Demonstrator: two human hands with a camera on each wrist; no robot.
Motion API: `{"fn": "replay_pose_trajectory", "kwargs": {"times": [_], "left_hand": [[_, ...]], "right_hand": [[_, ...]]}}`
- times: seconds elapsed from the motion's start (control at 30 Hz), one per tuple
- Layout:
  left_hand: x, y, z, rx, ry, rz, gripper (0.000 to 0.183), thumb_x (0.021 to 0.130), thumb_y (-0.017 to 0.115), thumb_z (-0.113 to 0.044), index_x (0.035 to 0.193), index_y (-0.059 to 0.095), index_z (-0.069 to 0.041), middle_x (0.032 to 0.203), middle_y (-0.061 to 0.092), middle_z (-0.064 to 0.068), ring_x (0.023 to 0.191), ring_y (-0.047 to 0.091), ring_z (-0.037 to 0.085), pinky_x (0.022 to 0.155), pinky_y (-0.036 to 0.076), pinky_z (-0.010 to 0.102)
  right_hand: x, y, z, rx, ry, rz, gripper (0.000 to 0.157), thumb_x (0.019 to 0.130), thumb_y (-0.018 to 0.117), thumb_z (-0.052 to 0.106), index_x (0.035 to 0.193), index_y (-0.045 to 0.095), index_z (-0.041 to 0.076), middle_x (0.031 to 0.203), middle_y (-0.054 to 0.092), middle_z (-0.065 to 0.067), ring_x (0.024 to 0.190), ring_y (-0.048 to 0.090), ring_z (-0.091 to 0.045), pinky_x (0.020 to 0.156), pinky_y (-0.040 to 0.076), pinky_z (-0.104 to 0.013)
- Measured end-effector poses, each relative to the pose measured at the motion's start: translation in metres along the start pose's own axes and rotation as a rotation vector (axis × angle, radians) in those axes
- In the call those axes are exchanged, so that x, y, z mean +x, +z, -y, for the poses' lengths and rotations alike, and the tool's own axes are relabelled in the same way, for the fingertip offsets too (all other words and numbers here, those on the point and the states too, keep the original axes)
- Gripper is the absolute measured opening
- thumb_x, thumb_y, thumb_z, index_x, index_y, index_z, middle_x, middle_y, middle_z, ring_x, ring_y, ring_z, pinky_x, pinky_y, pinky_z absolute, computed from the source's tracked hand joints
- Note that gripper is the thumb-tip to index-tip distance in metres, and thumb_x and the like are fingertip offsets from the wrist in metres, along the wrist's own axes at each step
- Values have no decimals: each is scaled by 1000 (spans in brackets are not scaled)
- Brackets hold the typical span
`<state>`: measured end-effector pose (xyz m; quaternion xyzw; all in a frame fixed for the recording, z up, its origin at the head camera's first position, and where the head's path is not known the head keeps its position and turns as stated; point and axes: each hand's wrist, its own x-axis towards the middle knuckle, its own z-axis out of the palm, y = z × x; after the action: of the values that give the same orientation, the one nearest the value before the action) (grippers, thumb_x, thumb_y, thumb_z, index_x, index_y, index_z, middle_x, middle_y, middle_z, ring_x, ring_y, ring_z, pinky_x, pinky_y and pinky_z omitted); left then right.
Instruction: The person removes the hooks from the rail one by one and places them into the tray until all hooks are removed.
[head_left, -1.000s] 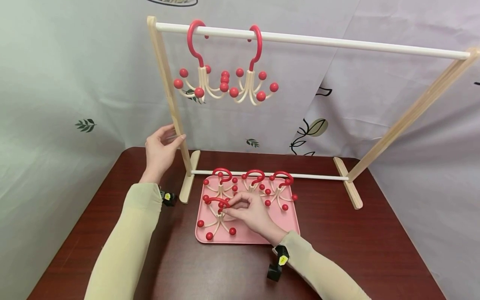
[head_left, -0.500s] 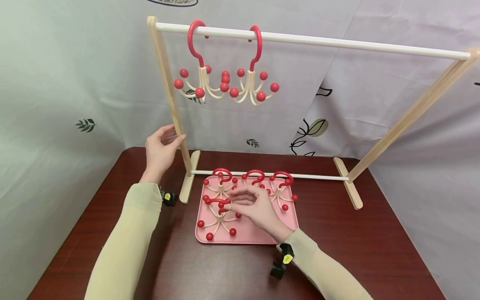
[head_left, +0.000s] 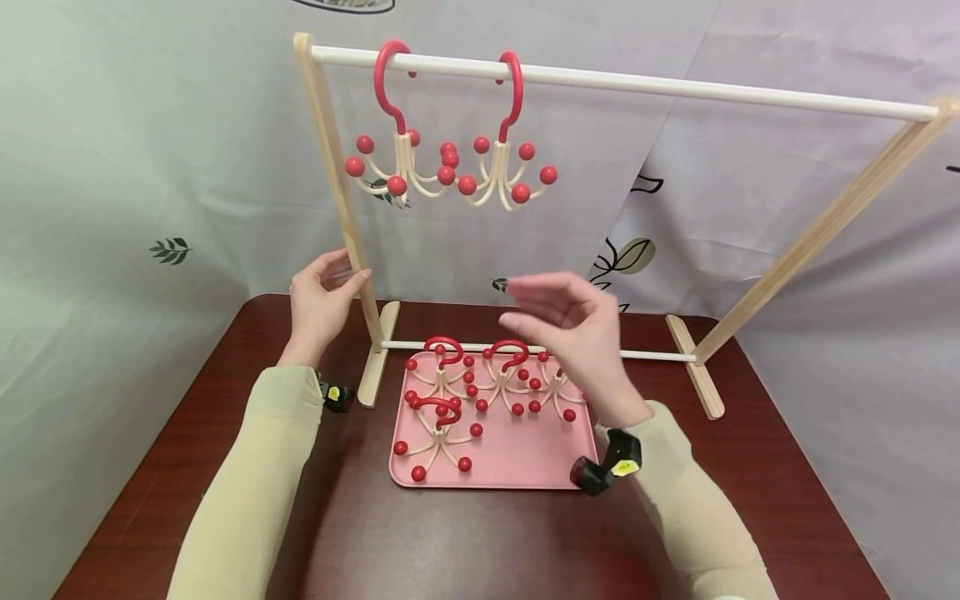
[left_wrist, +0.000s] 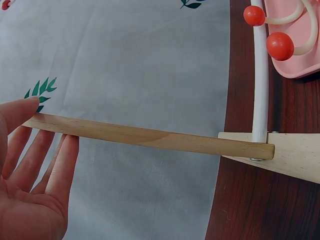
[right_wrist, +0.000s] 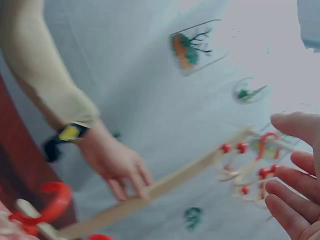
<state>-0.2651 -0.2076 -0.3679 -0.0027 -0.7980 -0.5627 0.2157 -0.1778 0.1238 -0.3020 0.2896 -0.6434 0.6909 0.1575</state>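
Head view: wooden rack standing on a dark red-brown tabletop [head_left: 450,542], toward its far edge. Parts: left post [head_left: 327,142], right post [head_left: 825,221], white upper bar [head_left: 637,82], white lower bar [head_left: 660,356].

Left hand [head_left: 318,300]: low on the left post, pinching it, thumb on one side and fingers on the other; in the left wrist view these fingers lie nearly straight.

Right hand [head_left: 573,325]: blurred, raised above the far right corner of a pink tray [head_left: 517,458]; thumb set wide from the lightly bent fingers, which are spread in the right wrist view.

Hangers, six: red hook, cream arms, red ball tips. First hanger [head_left: 403,154] and second hanger [head_left: 501,162], hooked over the upper bar near its left end; nearest balls close together, contact unclear. Third hanger [head_left: 441,377], fourth hanger [head_left: 502,380] and fifth hanger [head_left: 556,385], in a row along the tray's far edge, the fifth partly hidden by the right hand. Sixth hanger [head_left: 440,435], by the tray's left edge, toward the near left corner.

Sleeves [head_left: 247,467]: two, pale yellow-green.
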Motion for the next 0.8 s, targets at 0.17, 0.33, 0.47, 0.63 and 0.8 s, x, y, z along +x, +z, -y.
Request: {"fn": "replay_pose_trajectory", "kwargs": {"times": [0.17,0.33,0.47,0.63,0.8], "left_hand": [[0,0,-1,-4,-8,1,47,94,77,-25,137,66,-12,127,69,12,113,68,24,90,58,34],[1,1,-1,-7,-1,-3,46,94,77,-24,136,66,-11,126,69,13,113,68,25,91,58,35],[1,1,-2,-11,7,0,45,94,77,-23,135,67,-10,125,69,13,112,68,25,92,57,35],[0,1,-2,-15,9,2,44,94,77,-23,135,67,-10,125,69,13,112,68,25,92,58,35],[0,0,-2,-9,8,1,45,94,77,-22,136,66,-11,126,69,14,112,68,26,90,58,35]], "right_hand": [[26,-12,16,11,-66,-100,34,80,84,-7,112,73,-5,112,72,-21,104,70,-35,93,57,-44],[57,-20,30,87,-59,-182,32,78,83,-9,109,74,-4,109,73,-21,102,70,-33,91,58,-40],[85,-27,41,102,-45,-223,32,78,84,-7,108,75,-2,110,72,-20,104,70,-32,93,57,-39],[115,-30,52,52,-39,-258,31,78,87,-2,107,76,1,111,73,-16,107,69,-28,96,55,-36],[137,-23,52,9,-23,-259,31,77,88,1,106,77,2,110,73,-15,107,70,-26,96,55,-34]]}}
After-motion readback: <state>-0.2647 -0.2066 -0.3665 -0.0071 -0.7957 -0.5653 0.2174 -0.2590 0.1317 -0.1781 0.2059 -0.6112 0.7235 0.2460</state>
